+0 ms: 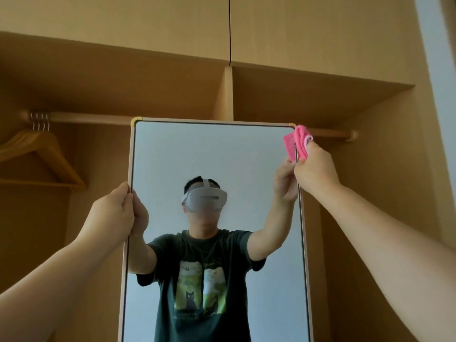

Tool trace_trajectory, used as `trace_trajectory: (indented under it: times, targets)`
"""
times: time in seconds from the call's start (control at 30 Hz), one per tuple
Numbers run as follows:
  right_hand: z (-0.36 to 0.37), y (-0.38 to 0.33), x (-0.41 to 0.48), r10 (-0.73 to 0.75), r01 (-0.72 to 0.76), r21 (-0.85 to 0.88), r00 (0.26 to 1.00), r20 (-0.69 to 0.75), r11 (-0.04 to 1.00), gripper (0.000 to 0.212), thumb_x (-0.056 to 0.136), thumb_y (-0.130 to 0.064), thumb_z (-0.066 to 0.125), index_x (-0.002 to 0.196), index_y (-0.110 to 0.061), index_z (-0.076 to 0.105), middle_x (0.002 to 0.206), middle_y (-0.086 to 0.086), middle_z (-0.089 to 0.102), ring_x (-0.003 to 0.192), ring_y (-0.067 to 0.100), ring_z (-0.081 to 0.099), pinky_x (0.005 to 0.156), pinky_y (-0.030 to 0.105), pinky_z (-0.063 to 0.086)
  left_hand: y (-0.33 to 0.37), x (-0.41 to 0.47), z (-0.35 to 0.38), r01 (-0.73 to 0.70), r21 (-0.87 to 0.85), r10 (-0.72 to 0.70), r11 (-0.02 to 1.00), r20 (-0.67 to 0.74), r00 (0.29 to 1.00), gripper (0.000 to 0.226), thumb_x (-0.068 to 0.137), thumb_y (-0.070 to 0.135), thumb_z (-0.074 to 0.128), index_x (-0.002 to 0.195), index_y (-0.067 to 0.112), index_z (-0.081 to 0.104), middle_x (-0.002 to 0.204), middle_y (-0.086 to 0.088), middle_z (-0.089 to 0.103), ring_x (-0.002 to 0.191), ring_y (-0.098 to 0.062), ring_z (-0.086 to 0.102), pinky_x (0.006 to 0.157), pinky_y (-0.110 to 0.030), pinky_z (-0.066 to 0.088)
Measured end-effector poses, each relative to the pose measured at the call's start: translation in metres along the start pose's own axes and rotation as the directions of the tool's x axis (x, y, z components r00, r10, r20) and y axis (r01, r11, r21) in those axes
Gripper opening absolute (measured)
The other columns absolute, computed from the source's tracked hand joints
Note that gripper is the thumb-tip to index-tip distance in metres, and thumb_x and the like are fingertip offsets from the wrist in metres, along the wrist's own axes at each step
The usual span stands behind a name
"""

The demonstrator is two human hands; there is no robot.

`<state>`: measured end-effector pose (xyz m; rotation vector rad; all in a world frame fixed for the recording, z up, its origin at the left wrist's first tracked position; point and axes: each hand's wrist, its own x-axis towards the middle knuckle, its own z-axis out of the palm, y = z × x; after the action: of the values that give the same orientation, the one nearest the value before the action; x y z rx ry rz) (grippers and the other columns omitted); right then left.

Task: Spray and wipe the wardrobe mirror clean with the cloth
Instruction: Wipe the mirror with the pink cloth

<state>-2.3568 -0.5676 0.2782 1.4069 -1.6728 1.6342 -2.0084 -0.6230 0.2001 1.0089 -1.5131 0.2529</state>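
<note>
Fingers (313, 149) round one cloth (301, 141), one mirror (222, 156)

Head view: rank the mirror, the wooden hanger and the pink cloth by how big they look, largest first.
1. mirror, clearly the largest; it runs off the bottom edge.
2. hanger, cut off at the left edge.
3. cloth, bunched in the right hand.

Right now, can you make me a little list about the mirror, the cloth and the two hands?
mirror: upright before the open wardrobe
cloth: pink, folded, at the mirror's top right edge
right hand: holds the cloth against that edge
left hand: grips the mirror's left edge
hangers: wooden, on the rail at left
</note>
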Motion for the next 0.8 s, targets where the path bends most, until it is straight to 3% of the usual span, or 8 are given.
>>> trace_trajectory:
  times: [0.07,0.13,0.23,0.33,0.47,0.57,0.67,0.8]
  targets:
    - [0.0,0.003,-0.008,0.006,-0.006,0.023,1.0,0.007,1.0,0.049,0.094,-0.005,0.05,0.141,-0.013,0.042,0.122,0.013,0.058,0.109,0.033,0.061,0.093,0.041,0.053,0.009,-0.003,-0.002,0.0,0.02,0.0,1.0,-0.012,1.0,0.022,0.101,0.017,0.036,0.095,0.004,0.053,0.075,-0.008,0.054,0.075,-0.031,0.056,0.066,-0.035,0.042]
    - [-0.003,0.005,-0.015,0.007,-0.008,0.056,1.0,0.024,0.998,0.047,0.094,-0.003,0.048,0.14,-0.01,0.043,0.122,0.014,0.057,0.11,0.032,0.059,0.089,0.034,0.05,0.011,-0.006,-0.001,0.019,0.008,-0.019,1.0,-0.025,1.0,0.024,0.101,0.017,0.036,0.11,0.004,0.056,0.084,-0.006,0.057,0.082,-0.024,0.057,0.076,-0.032,0.044]
    - [-0.006,0.004,-0.025,0.024,-0.029,0.098,0.999,0.048,0.995,0.044,0.094,-0.001,0.05,0.137,-0.007,0.045,0.114,0.011,0.057,0.101,0.026,0.059,0.076,0.021,0.046,0.007,-0.009,-0.001,0.059,0.028,-0.059,0.998,-0.002,0.998,0.03,0.102,0.02,0.035,0.119,0.005,0.054,0.085,-0.001,0.057,0.082,-0.02,0.058,0.068,-0.022,0.044]
    - [-0.007,0.004,-0.035,0.053,-0.06,0.097,0.996,0.072,0.994,0.039,0.093,0.001,0.05,0.132,-0.004,0.048,0.103,0.006,0.052,0.09,0.02,0.053,0.066,0.017,0.039,0.001,-0.013,-0.002,0.072,0.04,-0.074,0.997,0.045,0.996,0.023,0.102,0.021,0.035,0.115,0.011,0.052,0.08,0.004,0.055,0.071,-0.01,0.056,0.056,-0.012,0.034]
    - [-0.008,0.006,-0.049,0.086,-0.095,0.103,0.993,0.082,0.99,0.024,0.092,0.002,0.046,0.115,0.002,0.053,0.093,0.005,0.05,0.101,0.033,0.058,0.073,0.024,0.036,-0.004,-0.023,-0.005,0.082,0.032,-0.085,0.996,0.127,0.988,0.021,0.102,0.02,0.035,0.117,0.014,0.049,0.08,0.005,0.055,0.071,-0.009,0.057,0.054,-0.012,0.036]
    - [-0.006,0.002,-0.061,0.119,-0.126,0.113,0.991,0.066,0.985,0.033,0.092,0.006,0.043,0.125,0.002,0.05,0.097,0.008,0.05,0.092,0.024,0.057,0.07,0.018,0.038,-0.012,-0.03,-0.002,0.105,-0.021,-0.101,0.994,0.144,0.984,0.017,0.102,0.018,0.035,0.109,0.018,0.051,0.078,0.009,0.057,0.071,-0.007,0.058,0.053,-0.01,0.038]
    - [-0.002,0.004,-0.071,0.132,-0.142,0.115,0.987,0.09,0.983,0.039,0.092,0.006,0.045,0.131,-0.002,0.047,0.105,0.013,0.057,0.095,0.021,0.058,0.074,0.021,0.042,-0.01,-0.038,-0.002,0.099,-0.088,-0.085,0.991,0.156,0.984,0.02,0.101,0.011,0.035,0.09,0.021,0.049,0.073,0.004,0.057,0.07,-0.015,0.062,0.049,-0.006,0.043]
    - [0.0,0.01,-0.083,0.177,-0.189,0.134,0.979,0.096,0.973,0.043,0.093,0.006,0.044,0.135,-0.003,0.043,0.114,0.012,0.055,0.102,0.021,0.056,0.077,0.017,0.04,-0.005,-0.048,-0.011,0.152,-0.139,-0.117,0.979,0.23,0.966,0.017,0.097,0.005,0.036,0.092,0.014,0.05,0.078,-0.001,0.063,0.07,-0.008,0.062,0.054,-0.013,0.047]
